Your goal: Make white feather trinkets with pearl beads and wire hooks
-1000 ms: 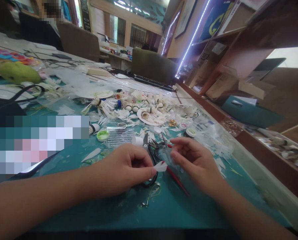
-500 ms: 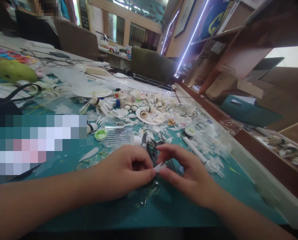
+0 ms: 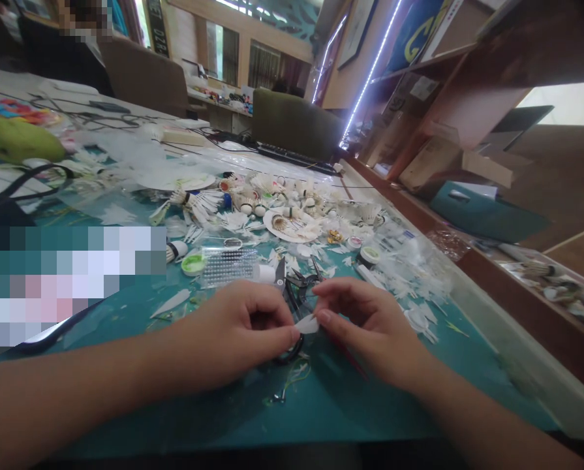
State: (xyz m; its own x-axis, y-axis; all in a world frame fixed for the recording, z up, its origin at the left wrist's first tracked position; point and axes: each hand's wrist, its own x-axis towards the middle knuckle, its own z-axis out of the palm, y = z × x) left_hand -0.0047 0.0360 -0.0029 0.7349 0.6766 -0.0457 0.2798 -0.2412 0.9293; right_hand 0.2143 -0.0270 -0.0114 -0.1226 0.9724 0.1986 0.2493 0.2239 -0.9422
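Note:
A small white feather piece (image 3: 307, 324) is held between my two hands above the green mat. My left hand (image 3: 245, 323) pinches its left end between thumb and forefinger. At the other end, the thumb and forefinger of my right hand (image 3: 370, 326) close on its upper right tip. Black-handled scissors (image 3: 280, 274) lie just behind the feather, partly hidden by my fingers. Beside them is a pair of pliers (image 3: 317, 269). A thin red stick (image 3: 353, 361) shows under my right hand. Small metal findings with thin wire (image 3: 279, 395) rest on the mat nearer to me.
Shuttlecocks (image 3: 194, 202) and loose white feathers are heaped across the table. Nearer are a sheet of bead strips (image 3: 228, 266), an open green pot (image 3: 192, 264) and a white plate (image 3: 272, 225). A green mango (image 3: 20, 140) lies far left; boxes (image 3: 431, 163) stand right.
My right fingers have closed in on the feather's right tip, and the feather has turned flatter. The view has shifted slightly; scissor handles and the red stick now show more.

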